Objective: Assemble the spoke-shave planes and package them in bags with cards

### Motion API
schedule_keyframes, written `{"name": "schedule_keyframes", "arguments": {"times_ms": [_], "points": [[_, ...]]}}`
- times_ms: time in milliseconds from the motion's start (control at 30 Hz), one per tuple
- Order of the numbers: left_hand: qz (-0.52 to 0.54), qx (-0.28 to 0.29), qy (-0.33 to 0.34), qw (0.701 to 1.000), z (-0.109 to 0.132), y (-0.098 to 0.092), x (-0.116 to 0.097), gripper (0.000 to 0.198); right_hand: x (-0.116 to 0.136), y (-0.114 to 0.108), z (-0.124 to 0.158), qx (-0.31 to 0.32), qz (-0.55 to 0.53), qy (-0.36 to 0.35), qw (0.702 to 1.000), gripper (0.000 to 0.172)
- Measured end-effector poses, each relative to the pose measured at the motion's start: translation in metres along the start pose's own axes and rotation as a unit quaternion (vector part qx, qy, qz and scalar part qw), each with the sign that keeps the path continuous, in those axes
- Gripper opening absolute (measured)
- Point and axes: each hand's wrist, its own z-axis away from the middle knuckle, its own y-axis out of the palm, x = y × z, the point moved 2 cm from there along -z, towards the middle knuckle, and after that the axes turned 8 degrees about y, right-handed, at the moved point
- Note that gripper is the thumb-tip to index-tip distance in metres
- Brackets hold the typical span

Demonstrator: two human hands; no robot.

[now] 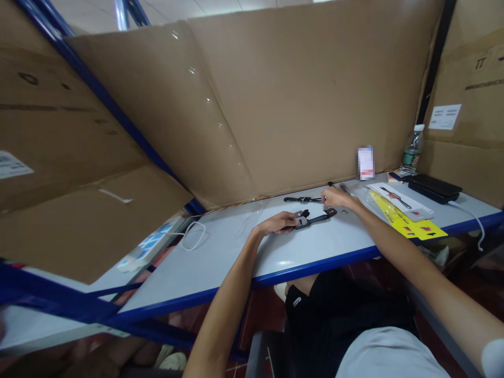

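Observation:
My left hand (280, 222) rests on the table, its fingers closed on a grey-and-black strap-like piece (302, 222). The piece's black arm runs right to a broader dark end (329, 212). My right hand (335, 197) is just beyond that end, fingers pinched together; what they hold is too small to make out. A slim black strap-like item (303, 199) with a shiny middle lies flat behind, its right end close to my right fingertips. Small metal bits (344, 212) lie below my right wrist.
A white picture card (401, 200) and yellow cards (405, 227) lie right of my forearm. Further right are a black flat case (433, 188), a white cable (474, 216) and a water bottle (412, 152). A phone (365, 163) leans on the cardboard wall (307, 94).

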Motion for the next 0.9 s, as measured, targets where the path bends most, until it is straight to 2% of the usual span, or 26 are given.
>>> {"name": "schedule_keyframes", "arguments": {"times_ms": [200,367,500,667,900], "points": [[0.003,0.005,0.012,1.000,0.000,0.000,0.001,0.042,0.000,0.012,-0.006,0.054,-0.003,-0.021,0.998,0.015],[0.008,0.009,0.008,1.000,0.000,0.000,0.001,0.044,0.006,0.009,-0.001,0.065,0.018,-0.004,0.998,0.003],[0.008,0.008,0.001,1.000,0.000,0.000,0.000,0.047,0.014,0.006,0.006,0.083,0.045,-0.001,0.996,0.012],[0.001,0.005,-0.002,1.000,0.000,0.000,0.000,0.042,0.019,0.002,0.011,0.055,0.084,0.030,0.994,0.018],[-0.001,0.006,0.001,1.000,0.000,0.001,0.001,0.042,0.010,-0.006,0.013,0.029,0.082,0.070,0.994,0.022]]}}
